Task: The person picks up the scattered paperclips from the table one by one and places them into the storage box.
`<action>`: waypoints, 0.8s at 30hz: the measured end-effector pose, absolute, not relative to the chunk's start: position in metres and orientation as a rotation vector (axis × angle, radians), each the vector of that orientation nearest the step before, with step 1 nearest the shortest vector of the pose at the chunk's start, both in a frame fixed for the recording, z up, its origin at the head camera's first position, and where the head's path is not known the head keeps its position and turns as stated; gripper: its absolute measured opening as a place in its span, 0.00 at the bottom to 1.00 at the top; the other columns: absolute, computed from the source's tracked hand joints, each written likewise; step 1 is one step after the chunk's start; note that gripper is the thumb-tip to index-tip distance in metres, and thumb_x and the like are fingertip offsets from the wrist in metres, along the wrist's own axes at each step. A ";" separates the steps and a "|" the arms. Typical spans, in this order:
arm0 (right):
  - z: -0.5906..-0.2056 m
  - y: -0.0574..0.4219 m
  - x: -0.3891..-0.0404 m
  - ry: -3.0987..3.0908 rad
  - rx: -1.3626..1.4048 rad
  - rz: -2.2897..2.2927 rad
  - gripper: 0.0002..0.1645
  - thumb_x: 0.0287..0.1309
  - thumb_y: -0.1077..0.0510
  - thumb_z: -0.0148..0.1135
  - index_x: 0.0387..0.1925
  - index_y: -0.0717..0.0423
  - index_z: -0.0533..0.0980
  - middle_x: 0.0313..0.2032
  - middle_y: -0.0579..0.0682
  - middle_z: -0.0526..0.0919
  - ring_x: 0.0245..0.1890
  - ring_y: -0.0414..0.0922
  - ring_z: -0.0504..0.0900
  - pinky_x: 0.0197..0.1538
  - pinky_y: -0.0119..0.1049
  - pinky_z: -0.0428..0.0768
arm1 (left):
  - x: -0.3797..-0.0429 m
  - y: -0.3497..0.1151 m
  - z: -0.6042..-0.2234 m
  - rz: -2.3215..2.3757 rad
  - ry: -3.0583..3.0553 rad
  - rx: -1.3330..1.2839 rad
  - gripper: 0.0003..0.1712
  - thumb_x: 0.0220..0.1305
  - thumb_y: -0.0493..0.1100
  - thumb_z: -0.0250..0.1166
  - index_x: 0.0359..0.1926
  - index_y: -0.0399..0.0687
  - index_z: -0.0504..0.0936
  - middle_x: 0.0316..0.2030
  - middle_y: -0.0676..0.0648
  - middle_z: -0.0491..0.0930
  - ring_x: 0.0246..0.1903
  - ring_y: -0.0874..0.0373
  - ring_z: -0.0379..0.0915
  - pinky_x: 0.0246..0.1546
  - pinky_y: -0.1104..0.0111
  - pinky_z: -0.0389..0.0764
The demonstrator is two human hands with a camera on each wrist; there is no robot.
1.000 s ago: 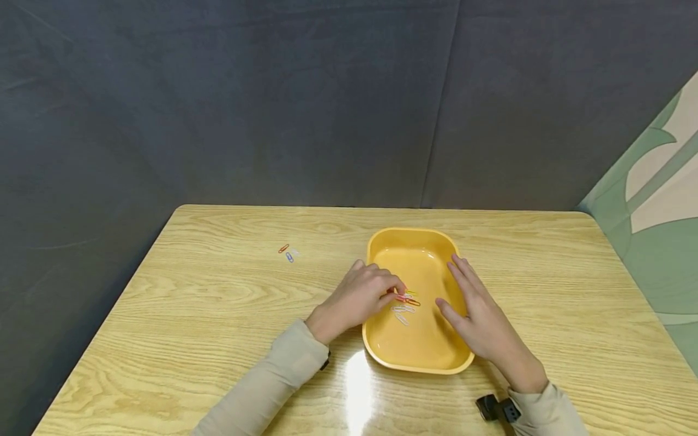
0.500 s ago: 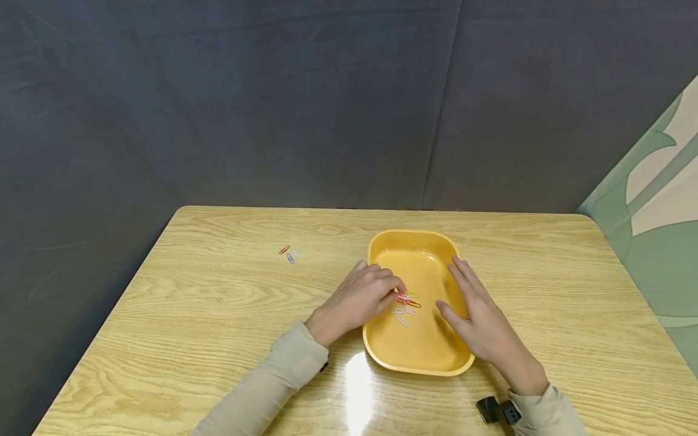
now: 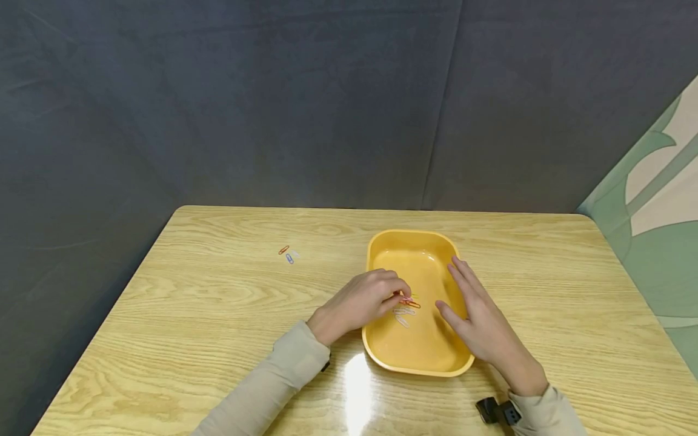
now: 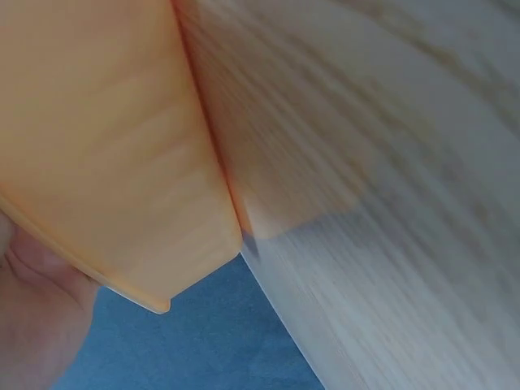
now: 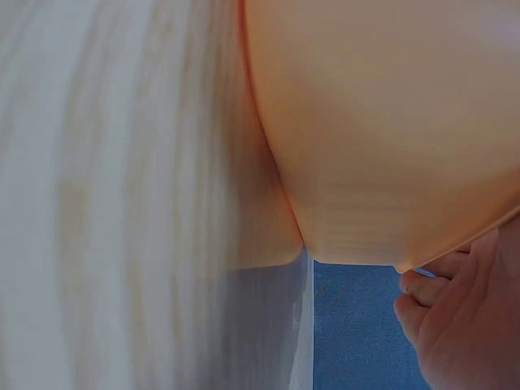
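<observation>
A yellow plastic tray [image 3: 417,361] stands on the table, and a small heap of coloured and white paper clips [image 3: 405,312] lies on its floor. My left hand [image 3: 362,303] reaches over the tray's left rim. Its thumb and curled forefinger pinch a pinkish paper clip [image 3: 407,299] at the heap, partly hidden by the fingertips. On the other side, my right hand [image 3: 485,321] rests at the tray's right rim with its fingers stretched out and the thumb over the inside. Both wrist views show mainly the outer walls of the tray, with part of each hand above the rim.
To the left of the tray, a red paper clip [image 3: 284,249], a blue paper clip [image 3: 289,258] and a white paper clip [image 3: 296,253] lie on the wooden table [image 3: 207,315]. A dark cloth partition [image 3: 305,109] rises behind the table's far edge.
My left hand's fingertips have shifted slightly right and down over the paper clips, and the top clips now lie a little differently. The right hand and tray have stayed put.
</observation>
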State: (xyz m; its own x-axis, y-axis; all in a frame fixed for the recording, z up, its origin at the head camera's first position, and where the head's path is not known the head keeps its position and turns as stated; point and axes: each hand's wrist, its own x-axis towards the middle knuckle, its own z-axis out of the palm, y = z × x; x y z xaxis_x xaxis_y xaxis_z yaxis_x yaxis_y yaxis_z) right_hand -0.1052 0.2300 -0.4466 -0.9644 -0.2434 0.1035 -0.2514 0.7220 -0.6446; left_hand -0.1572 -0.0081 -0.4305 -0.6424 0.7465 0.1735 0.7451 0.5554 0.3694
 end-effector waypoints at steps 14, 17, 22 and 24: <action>-0.445 0.231 -0.105 -2.919 0.409 1.102 0.45 0.69 0.49 0.58 0.76 0.63 0.51 0.78 0.59 0.46 0.77 0.63 0.48 0.69 0.67 0.57 | -0.159 -0.003 -0.433 0.552 2.767 1.316 0.06 0.67 0.44 0.66 0.42 0.55 0.87 0.36 0.58 0.85 0.27 0.69 0.69 0.35 0.77 0.70; -0.445 0.231 -0.105 -2.917 0.410 1.112 0.45 0.69 0.49 0.58 0.76 0.63 0.50 0.78 0.59 0.46 0.77 0.63 0.48 0.69 0.67 0.57 | -0.159 -0.002 -0.433 0.496 2.786 1.307 0.06 0.67 0.45 0.66 0.42 0.57 0.87 0.36 0.59 0.86 0.26 0.69 0.69 0.37 0.75 0.70; -0.446 0.230 -0.105 -2.914 0.410 1.114 0.45 0.69 0.49 0.58 0.76 0.63 0.50 0.78 0.59 0.46 0.77 0.63 0.48 0.69 0.67 0.56 | -0.158 -0.001 -0.433 0.442 2.797 1.273 0.06 0.67 0.46 0.66 0.42 0.59 0.87 0.36 0.61 0.86 0.26 0.70 0.69 0.38 0.74 0.69; -0.446 0.230 -0.106 -2.913 0.411 1.115 0.45 0.69 0.49 0.58 0.76 0.63 0.50 0.78 0.59 0.46 0.77 0.64 0.48 0.69 0.67 0.56 | -0.158 -0.001 -0.432 0.428 2.794 1.259 0.06 0.67 0.47 0.66 0.43 0.58 0.87 0.36 0.61 0.87 0.27 0.69 0.69 0.38 0.74 0.69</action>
State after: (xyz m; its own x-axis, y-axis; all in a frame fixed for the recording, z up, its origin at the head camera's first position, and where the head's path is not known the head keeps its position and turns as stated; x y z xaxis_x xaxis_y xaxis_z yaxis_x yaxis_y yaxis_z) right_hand -0.1056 0.2303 -0.4462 -0.9658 -0.2436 0.0888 -0.2406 0.7148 -0.6567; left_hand -0.1581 -0.0011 -0.4323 -0.6679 0.7410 0.0700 0.7280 0.6308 0.2687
